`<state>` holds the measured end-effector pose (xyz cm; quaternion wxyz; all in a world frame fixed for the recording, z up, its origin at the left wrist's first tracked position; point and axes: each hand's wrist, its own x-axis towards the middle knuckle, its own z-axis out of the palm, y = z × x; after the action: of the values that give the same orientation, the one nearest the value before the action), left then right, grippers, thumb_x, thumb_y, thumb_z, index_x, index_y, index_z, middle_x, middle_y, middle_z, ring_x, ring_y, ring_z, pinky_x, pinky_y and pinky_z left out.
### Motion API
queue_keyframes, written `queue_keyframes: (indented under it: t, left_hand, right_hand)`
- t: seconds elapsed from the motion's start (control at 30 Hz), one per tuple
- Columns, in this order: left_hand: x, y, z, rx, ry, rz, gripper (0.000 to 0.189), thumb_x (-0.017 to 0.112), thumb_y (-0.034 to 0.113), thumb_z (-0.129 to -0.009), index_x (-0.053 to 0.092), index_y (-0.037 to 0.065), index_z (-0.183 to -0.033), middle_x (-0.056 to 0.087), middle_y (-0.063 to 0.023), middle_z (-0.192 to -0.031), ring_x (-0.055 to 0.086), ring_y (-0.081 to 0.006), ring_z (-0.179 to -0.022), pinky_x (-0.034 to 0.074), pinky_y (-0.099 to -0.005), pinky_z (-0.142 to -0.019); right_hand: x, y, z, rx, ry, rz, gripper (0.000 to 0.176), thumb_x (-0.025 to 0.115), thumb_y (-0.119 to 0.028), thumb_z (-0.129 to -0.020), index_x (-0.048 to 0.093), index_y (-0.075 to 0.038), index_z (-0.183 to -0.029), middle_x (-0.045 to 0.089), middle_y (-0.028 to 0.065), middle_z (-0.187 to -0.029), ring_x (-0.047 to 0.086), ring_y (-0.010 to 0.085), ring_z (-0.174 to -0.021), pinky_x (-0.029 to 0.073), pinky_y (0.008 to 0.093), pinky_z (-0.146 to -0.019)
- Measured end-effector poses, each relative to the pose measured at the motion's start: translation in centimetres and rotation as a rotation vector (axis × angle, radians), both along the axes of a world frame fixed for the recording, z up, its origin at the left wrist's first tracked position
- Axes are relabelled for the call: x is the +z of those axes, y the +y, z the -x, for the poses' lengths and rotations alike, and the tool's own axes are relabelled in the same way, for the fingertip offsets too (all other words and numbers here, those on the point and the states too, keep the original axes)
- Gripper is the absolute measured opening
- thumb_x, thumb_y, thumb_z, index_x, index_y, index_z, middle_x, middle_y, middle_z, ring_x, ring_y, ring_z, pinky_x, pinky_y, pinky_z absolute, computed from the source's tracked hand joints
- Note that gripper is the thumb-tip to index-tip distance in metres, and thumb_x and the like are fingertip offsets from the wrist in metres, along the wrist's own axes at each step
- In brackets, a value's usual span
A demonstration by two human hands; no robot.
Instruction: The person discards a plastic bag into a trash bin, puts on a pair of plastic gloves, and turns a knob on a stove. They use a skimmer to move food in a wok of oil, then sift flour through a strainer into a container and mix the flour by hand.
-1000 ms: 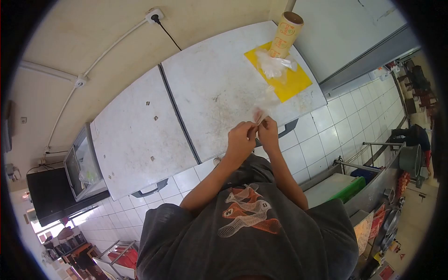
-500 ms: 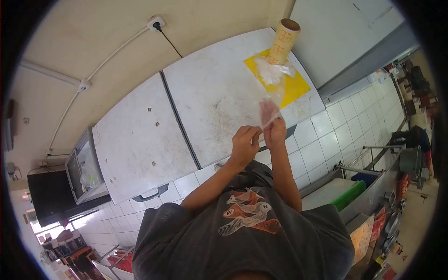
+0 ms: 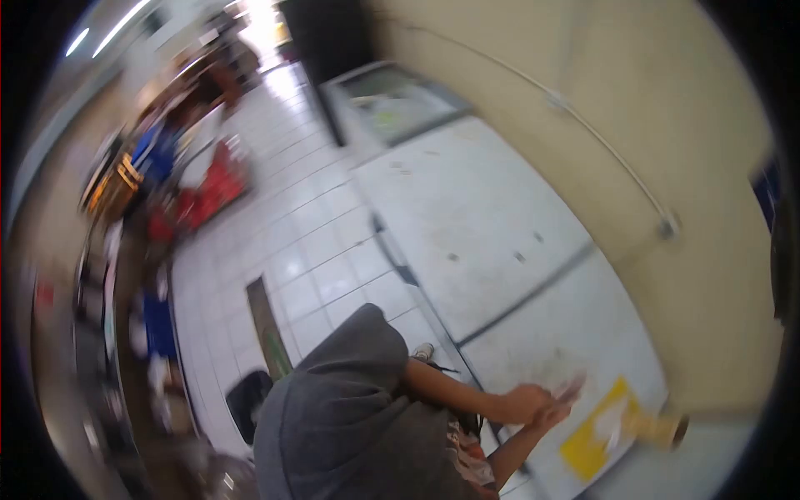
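Head | view swung round | hands (image 3: 523, 405) together, grip too blurred to tell | yellow sheet (image 3: 586, 455) now lower-right

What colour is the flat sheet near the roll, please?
The flat sheet is yellow; it shows in the head view.

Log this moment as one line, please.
Left hand and right hand: together at blurred pinkish item | Place: over white chest freezer | Nearby: yellow sheet, wrap roll | Grip: unclear
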<state>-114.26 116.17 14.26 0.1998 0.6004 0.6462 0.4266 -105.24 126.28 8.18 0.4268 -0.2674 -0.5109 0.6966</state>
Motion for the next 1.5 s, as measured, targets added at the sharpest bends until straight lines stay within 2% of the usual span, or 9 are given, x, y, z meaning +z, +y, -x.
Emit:
queue_keyframes:
  t: [0.1, 0.33, 0.5, 0.6, 0.7, 0.97, 1.17, 1.27, 1.5]
  left_hand:
    - [0.0, -0.6, 4.1, 0.185, 0.003, 0.168, 0.019, 0.065, 0.013, -0.073, 0.064, 0.009, -0.092, 0.065, -0.0139, -0.086, 0.064, -0.0351, -0.083, 0.051, -0.0463, -0.071]
    - [1.0, -4.1, 9.5, 0.575, -0.035, 0.158, 0.019, 0.065, 0.018, -0.074, 0.063, 0.003, -0.084, 0.064, -0.0153, -0.085, 0.065, -0.035, -0.087, 0.052, -0.0445, -0.074]
    - [-0.4, -7.2, 12.6, 0.722, 0.015, -0.064, 0.025, 0.07, 0.013, -0.068, 0.063, 0.002, -0.09, 0.064, -0.0156, -0.087, 0.062, -0.0347, -0.088, 0.05, -0.0443, -0.077]
    - [-0.2, -8.2, 14.1, 0.749, -0.036, -0.097, 0.025, 0.071, 0.009, -0.068, 0.062, 0.002, -0.091, 0.064, -0.0158, -0.085, 0.062, -0.0354, -0.087, 0.05, -0.0446, -0.078]
    - [-1.8, -8.3, 16.1, 0.654, -0.084, -0.028, 0.019, 0.068, 0.007, -0.071, 0.061, 0.002, -0.089, 0.065, -0.0186, -0.084, 0.063, -0.0382, -0.085, 0.05, -0.0464, -0.076]
    - [-1.9, -8.6, 17.8, 0.575, -0.378, -0.01, 0.015, 0.064, 0.002, -0.073, 0.06, -0.001, -0.088, 0.064, -0.0239, -0.085, 0.063, -0.0438, -0.085, 0.048, -0.0485, -0.073]
    - [0.7, -9.1, 19.2, 0.358, -0.318, 0.043, 0.021, 0.06, 0.001, -0.073, 0.064, -0.004, -0.093, 0.065, -0.0281, -0.093, 0.062, -0.0443, -0.094, 0.047, -0.0474, -0.083]
    - [-0.9, -8.1, 19.7, 0.399, -0.002, -0.06, 0.03, 0.057, 0.003, -0.074, 0.064, -0.005, -0.102, 0.064, -0.0283, -0.098, 0.061, -0.0457, -0.098, 0.042, -0.0538, -0.093]
    - [-4.5, -7.5, 22.6, 0.349, -0.05, 0.044, 0.038, 0.056, 0.008, -0.076, 0.059, 0.003, -0.113, 0.062, -0.0202, -0.082, 0.057, -0.0411, -0.077, 0.041, -0.0533, -0.074]
  right_hand:
    - [0.6, -0.1, 5.6, 0.266, 0.291, 0.526, 0.072, 0.032, -0.054, -0.099, 0.021, -0.007, -0.152, 0.021, 0.0196, -0.158, 0.023, 0.0365, -0.145, 0.018, 0.055, -0.116]
    - [4.4, -3.5, 17.3, 0.513, 0.311, 1.424, 0.066, 0.026, -0.057, -0.1, 0.027, -0.016, -0.152, 0.022, 0.0174, -0.158, 0.021, 0.0392, -0.145, 0.014, 0.0626, -0.114]
    - [0.9, -3.9, 22.9, 0.551, 0.205, 1.05, 0.064, 0.026, -0.062, -0.098, 0.024, -0.029, -0.153, 0.015, 0.0165, -0.16, 0.017, 0.0451, -0.144, 0.011, 0.0727, -0.109]
    - [-3.7, -2.4, 24.0, 1.284, 0.595, 0.567, 0.065, 0.028, -0.064, -0.097, 0.022, -0.032, -0.153, 0.014, 0.0157, -0.16, 0.019, 0.0436, -0.144, 0.013, 0.0721, -0.109]
    - [0.8, -5.9, 24.6, 0.604, 0.153, 0.838, 0.062, 0.029, -0.062, -0.097, 0.021, -0.036, -0.153, 0.014, 0.0142, -0.161, 0.02, 0.0429, -0.144, 0.013, 0.0727, -0.108]
    - [3.6, -7.4, 25.3, 0.51, 0.299, 0.612, 0.065, 0.033, -0.058, -0.098, 0.018, -0.029, -0.154, 0.016, 0.01, -0.161, 0.018, 0.0424, -0.145, 0.015, 0.074, -0.106]
    - [4.2, -7.9, 27.2, 0.414, 0.423, 0.93, 0.068, 0.03, -0.061, -0.098, 0.01, -0.029, -0.155, 0.007, 0.0149, -0.161, 0.009, 0.0486, -0.144, 0.006, 0.0766, -0.108]
    - [1.6, -8.2, 28.3, 0.359, 0.355, 0.947, 0.077, 0.027, -0.068, -0.094, -0.001, -0.029, -0.155, 0.003, 0.015, -0.162, 0.008, 0.0513, -0.144, 0.007, 0.0773, -0.107]
    - [-0.3, -7.7, 29.3, 0.306, 0.23, 0.887, 0.085, 0.024, -0.074, -0.09, -0.007, -0.029, -0.154, 0.001, 0.0137, -0.162, 0.006, 0.0514, -0.144, 0.008, 0.0781, -0.106]
